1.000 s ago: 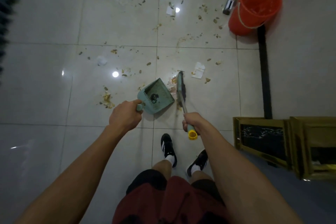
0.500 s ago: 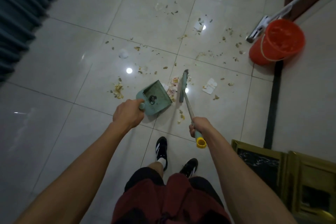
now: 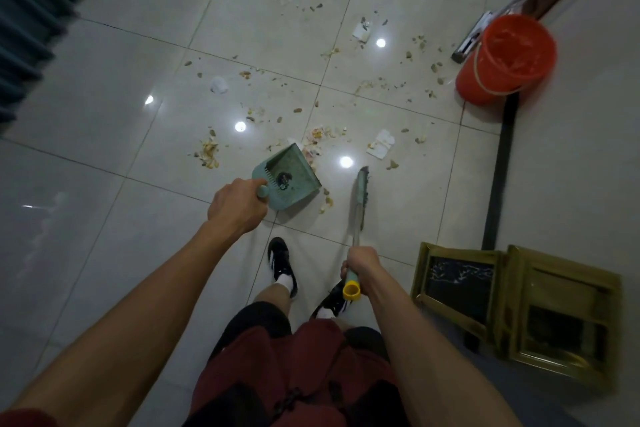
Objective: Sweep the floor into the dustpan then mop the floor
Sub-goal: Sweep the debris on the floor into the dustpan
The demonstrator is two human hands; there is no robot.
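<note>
A glossy pale tiled floor reflects ceiling lights, with a dark pleated curtain along its left edge and a wall at the right. Scattered debris, husks and paper scraps, litters the tiles ahead of the person. An orange bucket stands by the right wall, a mop leaning just behind it; gold-framed furniture sits at the lower right. The left hand grips the handle of a green dustpan, its open mouth angled up and to the right toward the debris. The right hand is clenched around the broom, whose long axis runs nearly straight away from the person, its head just right of the dustpan and apart from it.
</note>
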